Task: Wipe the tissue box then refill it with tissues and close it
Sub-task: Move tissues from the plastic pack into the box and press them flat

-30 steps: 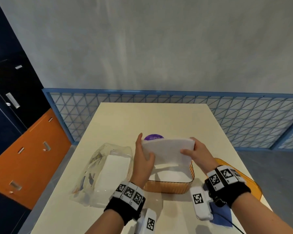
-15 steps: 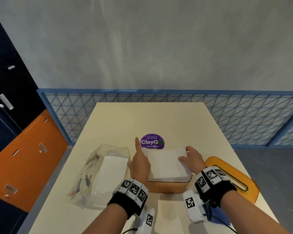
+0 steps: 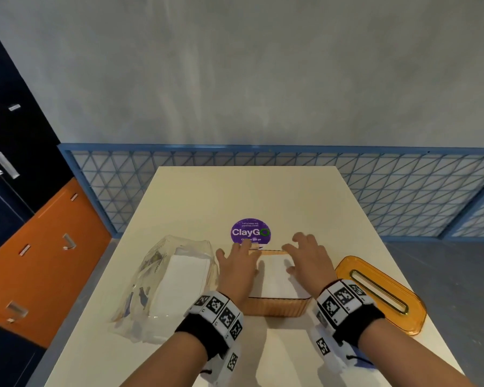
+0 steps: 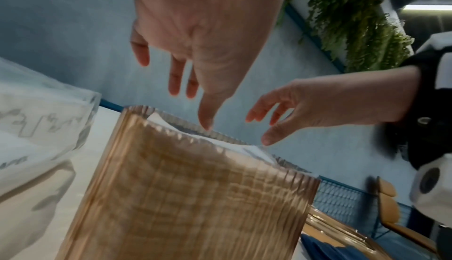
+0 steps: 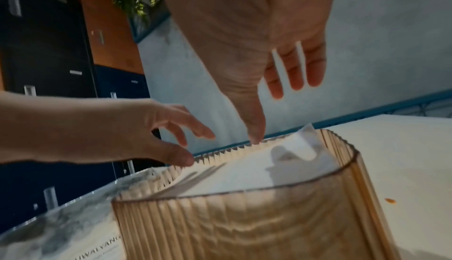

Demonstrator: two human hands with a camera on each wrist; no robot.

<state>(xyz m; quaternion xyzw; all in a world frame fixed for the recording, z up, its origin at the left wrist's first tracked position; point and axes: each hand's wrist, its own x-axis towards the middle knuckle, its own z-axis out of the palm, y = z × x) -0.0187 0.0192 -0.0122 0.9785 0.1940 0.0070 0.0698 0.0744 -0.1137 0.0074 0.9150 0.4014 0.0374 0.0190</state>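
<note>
Amber tissue box [image 3: 277, 307] holds tissues [image 3: 275, 277] – both hands spread, empty; curled tissue corner only in right-wrist view

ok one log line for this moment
stage: refill | tissues in box | left hand open above | right hand open above | lid off, right

- tissue box [image 3: 277, 306]: amber, see-through, ribbed
- tissues [image 3: 275, 277] inside: white
- lid [image 3: 386, 298] at 3 o'clock: orange-amber
- pack [image 3: 168, 286] at 9 o'clock: clear wrap, grey print
- sticker [image 3: 250, 231] at 12 o'clock: purple, white lettering
- surface [image 3: 243, 194]: cream
- wristbands [image 3: 218, 311]: black, white square-code tags
</note>
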